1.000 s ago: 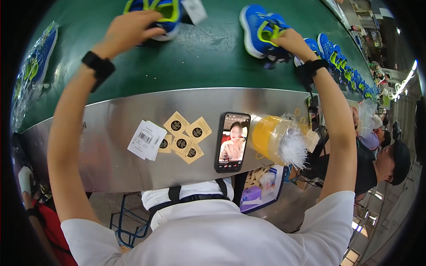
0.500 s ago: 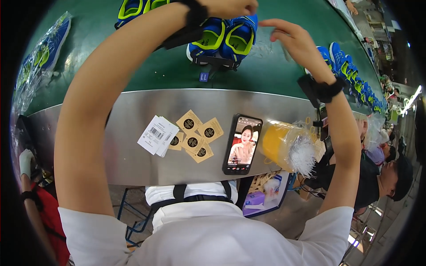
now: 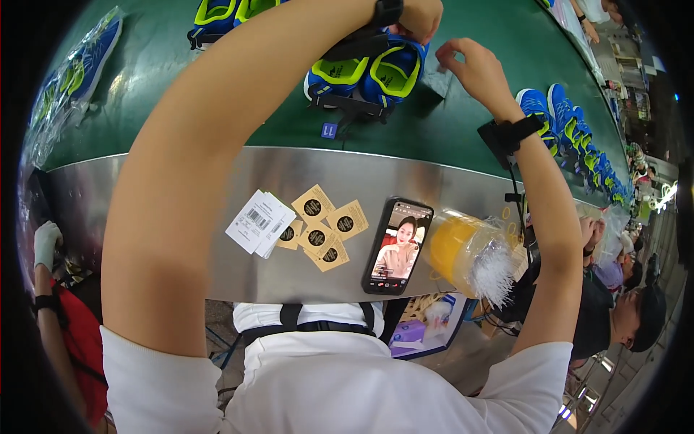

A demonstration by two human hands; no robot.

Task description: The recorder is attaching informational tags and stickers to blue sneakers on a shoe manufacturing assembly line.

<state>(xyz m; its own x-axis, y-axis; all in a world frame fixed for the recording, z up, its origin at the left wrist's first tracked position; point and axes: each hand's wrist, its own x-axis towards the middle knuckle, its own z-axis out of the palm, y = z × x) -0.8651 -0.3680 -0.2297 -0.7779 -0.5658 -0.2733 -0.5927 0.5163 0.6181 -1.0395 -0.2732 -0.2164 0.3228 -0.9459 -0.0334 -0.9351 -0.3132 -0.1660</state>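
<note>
A pair of blue shoes with lime-green lining (image 3: 361,76) lies side by side on the green belt (image 3: 217,108), dark straps trailing toward a small blue tag (image 3: 329,130). My left arm crosses the view diagonally. My left hand (image 3: 418,16) curls over the far edge of the right shoe. Just right of the pair is my right hand (image 3: 473,69), its thumb and fingers pinched at a small grey tag (image 3: 436,81) beside the shoe. Both wrists wear black bands.
On the steel ledge (image 3: 181,181) lie white barcode labels (image 3: 259,223), tan square tags (image 3: 322,231), a phone with a lit screen (image 3: 397,246) and a bag with yellow and white pieces (image 3: 473,257). More blue shoes (image 3: 560,116) line the belt. A person (image 3: 636,318) sits right.
My hands, spread apart on two separate shoes a second ago, have brought the shoes together as a pair. My right hand has let go and moved to the tag.
</note>
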